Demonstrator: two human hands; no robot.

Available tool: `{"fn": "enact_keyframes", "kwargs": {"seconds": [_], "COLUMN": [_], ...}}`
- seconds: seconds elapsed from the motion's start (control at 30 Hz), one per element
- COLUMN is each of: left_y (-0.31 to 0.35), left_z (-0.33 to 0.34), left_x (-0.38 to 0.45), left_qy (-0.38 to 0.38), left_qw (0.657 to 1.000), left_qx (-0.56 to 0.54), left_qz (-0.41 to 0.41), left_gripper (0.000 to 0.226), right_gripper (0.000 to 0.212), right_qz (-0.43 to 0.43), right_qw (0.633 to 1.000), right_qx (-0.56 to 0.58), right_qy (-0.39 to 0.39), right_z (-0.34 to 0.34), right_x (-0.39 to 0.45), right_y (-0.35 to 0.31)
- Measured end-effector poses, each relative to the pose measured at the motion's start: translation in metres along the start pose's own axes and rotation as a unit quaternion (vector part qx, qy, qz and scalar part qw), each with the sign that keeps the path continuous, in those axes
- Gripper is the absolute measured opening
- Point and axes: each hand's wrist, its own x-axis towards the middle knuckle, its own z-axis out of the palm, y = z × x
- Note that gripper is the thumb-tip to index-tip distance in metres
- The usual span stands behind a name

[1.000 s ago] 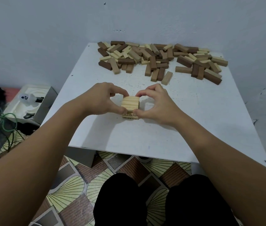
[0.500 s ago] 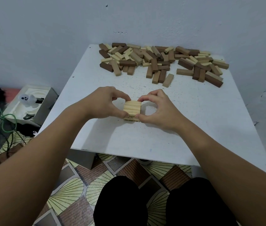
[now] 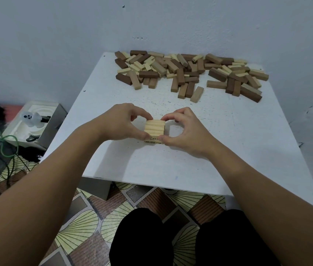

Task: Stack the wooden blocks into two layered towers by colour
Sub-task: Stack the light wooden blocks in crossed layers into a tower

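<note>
Near the front of the white surface [image 3: 171, 169], the left hand [image 3: 122, 121] and right hand [image 3: 185, 131] pinch the small pale tower [image 3: 154, 131] from both sides, thumb and fingers curled round its corners; its blocks look light, stiff and smooth, so I judge they slide easily and are best squeezed at the short ends. Farther back, the mixed pile [image 3: 188, 72] of pale and dark blocks lies along the wall edge, well apart.

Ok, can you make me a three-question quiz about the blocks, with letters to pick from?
1. Where is the loose pile of blocks?
A. at the table's far edge by the wall
B. on the floor
C. on the person's lap

2. What colour is the small stack between the hands?
A. dark brown
B. light wood
C. blue

3. What are the left hand and right hand doing?
A. resting flat
B. pinching the stack's sides
C. lifting a dark block

Answers: 1 A, the pile lies near the wall. 2 B, its top blocks are pale. 3 B, fingers and thumbs press both sides.
</note>
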Motion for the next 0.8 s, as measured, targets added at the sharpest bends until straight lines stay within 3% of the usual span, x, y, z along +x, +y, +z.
{"fn": "enact_keyframes", "kwargs": {"seconds": [0.33,0.8], "left_y": [-0.0085,-0.0044], "left_z": [0.0014,-0.0014], "left_x": [0.0008,-0.0005], "left_qy": [-0.006,-0.012], "left_qw": [0.997,0.996], "left_qx": [-0.078,-0.087], "left_qz": [-0.013,-0.022], "left_gripper": [0.057,0.054], "right_gripper": [0.056,0.057], "right_qz": [0.003,0.005], "right_qw": [1.000,1.000], "right_qx": [0.006,0.012], "right_qy": [-0.012,-0.010], "right_z": [-0.0005,0.0004], "right_x": [-0.0007,-0.0014], "right_y": [0.0025,0.0027]}}
